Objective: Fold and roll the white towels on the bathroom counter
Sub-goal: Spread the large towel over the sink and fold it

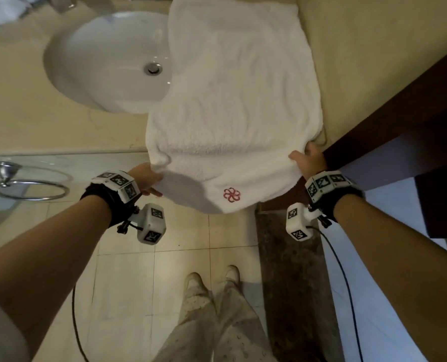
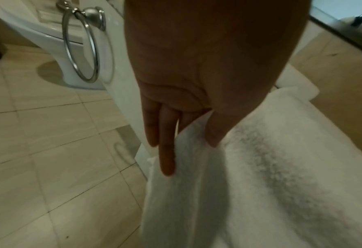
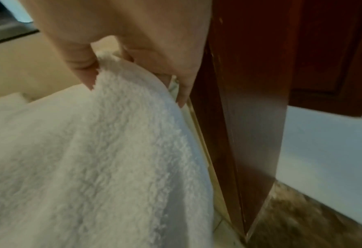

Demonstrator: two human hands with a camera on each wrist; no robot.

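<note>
Pinching towel (image 1: pixel 232 105) edge: both hands' fingers (image 2: pixel 167 151).

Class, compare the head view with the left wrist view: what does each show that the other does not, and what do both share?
Only the head view shows the sink, the right hand gripping the towel's right edge, and the red flower emblem on the overhanging end. Only the left wrist view shows the toilet behind the ring. Both show the white towel, the left hand pinching its left edge, the chrome towel ring and the tiled floor.
</note>
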